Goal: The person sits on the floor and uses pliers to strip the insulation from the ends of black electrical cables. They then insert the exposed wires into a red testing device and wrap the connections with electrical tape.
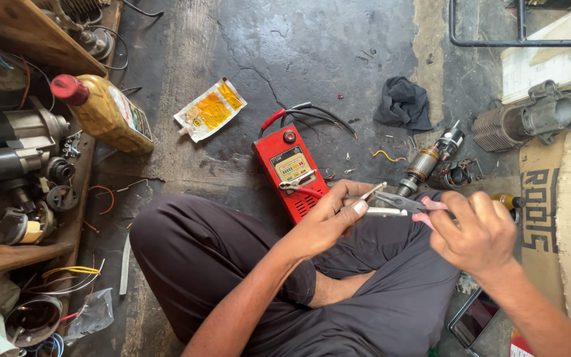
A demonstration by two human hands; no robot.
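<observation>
The left hand came in from the lower left with the forearm angled up across the lap, wrist bent, fingers curled and the thumb pressed forward. Its grip was narrow, pinching a thin pale metal piece at one end. The right hand reached in from the lower right, knuckles up, its grip wrapped tight around the pink handles of a pair of pliers, whose dark steel nose pointed left and met the metal piece just beside the left fingertips. Both hands hovered above the knees of a person seated cross-legged in dark cloth trousers.

On the cracked, stained concrete floor just beyond the left hand lay a red box-shaped tester with a dial face and black and red leads. To the right, farther off, lay a copper-wound armature and a crumpled dark rag.
</observation>
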